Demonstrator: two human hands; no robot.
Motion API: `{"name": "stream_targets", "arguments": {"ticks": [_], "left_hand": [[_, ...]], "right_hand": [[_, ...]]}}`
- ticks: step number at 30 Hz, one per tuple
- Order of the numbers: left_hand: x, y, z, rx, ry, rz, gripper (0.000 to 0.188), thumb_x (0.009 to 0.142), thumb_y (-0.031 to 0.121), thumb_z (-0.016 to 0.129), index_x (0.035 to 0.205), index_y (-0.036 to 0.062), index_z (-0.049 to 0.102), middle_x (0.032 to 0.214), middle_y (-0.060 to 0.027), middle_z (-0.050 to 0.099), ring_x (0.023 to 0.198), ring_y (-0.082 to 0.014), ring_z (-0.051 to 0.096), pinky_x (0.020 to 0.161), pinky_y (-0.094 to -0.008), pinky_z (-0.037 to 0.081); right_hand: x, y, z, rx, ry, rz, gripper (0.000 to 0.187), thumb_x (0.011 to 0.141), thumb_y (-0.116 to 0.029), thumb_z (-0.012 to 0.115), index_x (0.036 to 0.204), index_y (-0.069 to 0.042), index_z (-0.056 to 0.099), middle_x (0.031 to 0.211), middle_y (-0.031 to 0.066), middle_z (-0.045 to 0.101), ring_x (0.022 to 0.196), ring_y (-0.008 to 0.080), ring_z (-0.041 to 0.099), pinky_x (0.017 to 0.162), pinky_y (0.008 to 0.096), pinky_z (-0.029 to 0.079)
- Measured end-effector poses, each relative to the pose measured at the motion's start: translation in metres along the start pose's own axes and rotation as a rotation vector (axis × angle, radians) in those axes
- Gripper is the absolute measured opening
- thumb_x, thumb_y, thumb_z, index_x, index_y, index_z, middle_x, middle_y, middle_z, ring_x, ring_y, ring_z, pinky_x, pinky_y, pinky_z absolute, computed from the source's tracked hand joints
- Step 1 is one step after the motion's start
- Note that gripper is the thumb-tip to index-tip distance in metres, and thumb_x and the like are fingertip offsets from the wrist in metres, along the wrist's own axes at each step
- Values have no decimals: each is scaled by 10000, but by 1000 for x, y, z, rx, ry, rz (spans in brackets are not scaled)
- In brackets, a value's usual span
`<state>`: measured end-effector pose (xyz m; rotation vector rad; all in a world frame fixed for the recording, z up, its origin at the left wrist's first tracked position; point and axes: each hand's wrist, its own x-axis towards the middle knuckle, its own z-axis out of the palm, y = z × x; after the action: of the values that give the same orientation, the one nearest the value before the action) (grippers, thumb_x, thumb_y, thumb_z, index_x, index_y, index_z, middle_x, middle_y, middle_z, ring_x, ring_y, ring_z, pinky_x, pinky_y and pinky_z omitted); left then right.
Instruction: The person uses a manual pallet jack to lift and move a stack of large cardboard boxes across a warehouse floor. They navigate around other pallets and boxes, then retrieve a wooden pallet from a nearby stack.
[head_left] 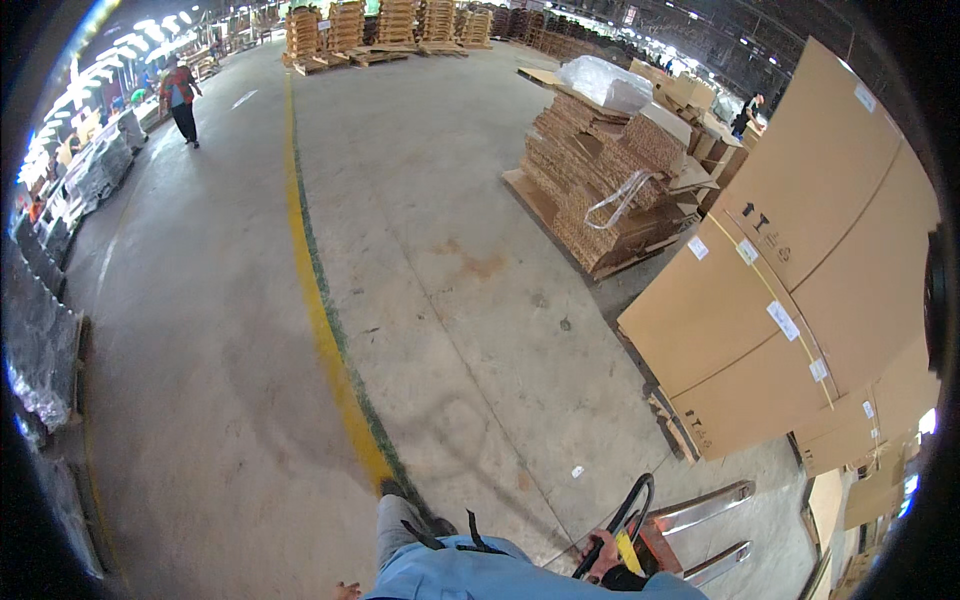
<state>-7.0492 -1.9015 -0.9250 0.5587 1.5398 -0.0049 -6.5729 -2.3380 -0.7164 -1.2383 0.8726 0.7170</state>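
Observation:
My right hand point(603, 557) is closed round the black looped handle point(640, 500) of a pallet jack, at the lower right. The jack's orange-red body point(655, 548) and its two bare metal forks point(708, 508) lie to the right of the hand, with nothing on them. A yellow part point(627, 553) shows beside my grip. My left hand point(347, 591) only just enters at the lower edge, left of my blue top; its few visible fingers look loose and apart, and I see nothing in them.
Large strapped cartons point(760, 280) stand on pallets at the right. Beyond them is a stack of flattened cardboard point(600, 180). A yellow line point(315, 280) runs along the concrete floor. A person point(181, 100) walks at the far left, near wrapped goods point(45, 340). Wooden pallets point(390, 25) stand at the back.

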Motion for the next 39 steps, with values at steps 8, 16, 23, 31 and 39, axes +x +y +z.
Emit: {"name": "stream_targets", "arguments": {"ticks": [8,16,23,31,39], "left_hand": [[186,356,56,930,188,650,679,948,471,464,1394,-38,410,1072,-148,620,930,-250,563,785,-408,470],[245,797,218,835,-83,974,563,869,341,645,1252,-62,549,940,-167,715,974,-334,657,856,-434,503],[248,1003,281,615,-250,1048,497,869,366,655,1114,-62,588,917,-198,705,902,-312,679,752,-404,525],[351,1093,165,1346,67,747,670,804,432,686,1246,-57,563,1234,-281,586,1168,-385,562,966,-446,466],[417,1247,189,-208,-371,1,719,818,241,715,1352,-113,391,1024,-214,660,883,-275,648,732,-357,524]], "right_hand": [[20,6,172,-40,188,-168,280,777,-353,684,759,-90,589,585,61,499,529,268,505,541,491,444],[43,-83,357,-124,377,-281,310,789,-388,672,829,-94,582,636,74,518,544,275,516,549,494,455],[127,-128,505,-134,484,-309,345,799,-418,663,890,-97,575,681,86,534,557,281,525,556,496,464],[201,-188,674,-138,563,-249,391,811,-453,651,960,-101,568,733,99,552,572,288,535,564,498,475],[249,-159,841,-76,546,-120,442,823,-488,640,1029,-105,560,784,112,571,587,294,546,572,500,485]]}}
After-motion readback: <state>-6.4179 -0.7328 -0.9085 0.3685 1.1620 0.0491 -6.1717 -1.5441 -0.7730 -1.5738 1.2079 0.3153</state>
